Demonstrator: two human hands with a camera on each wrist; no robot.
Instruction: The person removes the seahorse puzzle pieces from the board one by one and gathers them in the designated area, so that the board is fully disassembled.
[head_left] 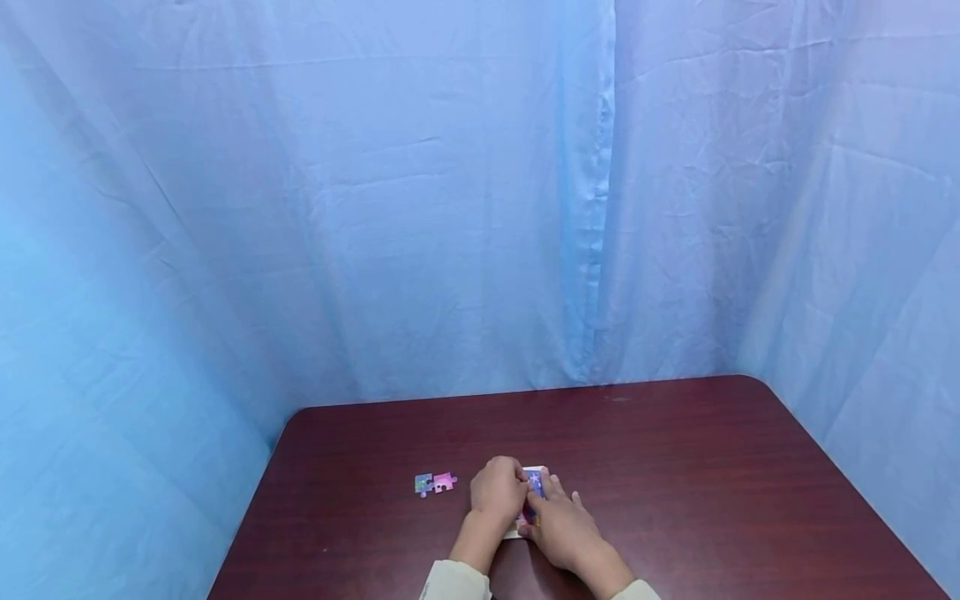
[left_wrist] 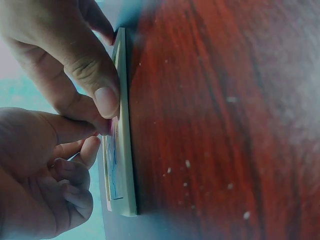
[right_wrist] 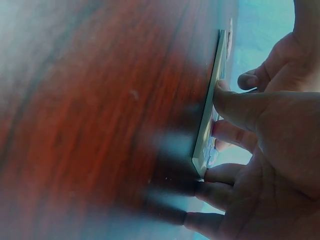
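A flat puzzle board with a pale rim and a colourful star picture lies on the table under both hands. My left hand is bent over its left side, fingers curled together. A thin dark edge of a puzzle piece shows at its fingertip in the right wrist view; most of it is hidden. With fingers spread and fairly straight, my right hand rests on the board's right side. Its thumb presses on the near rim, and its index finger reaches onto the picture. The other fingertips touch the table beyond the edge.
Two loose puzzle pieces, a blue-green one and a pink one, lie side by side to the left of the hands. The dark red-brown table has rounded far corners. Blue curtains hang behind it and along both sides.
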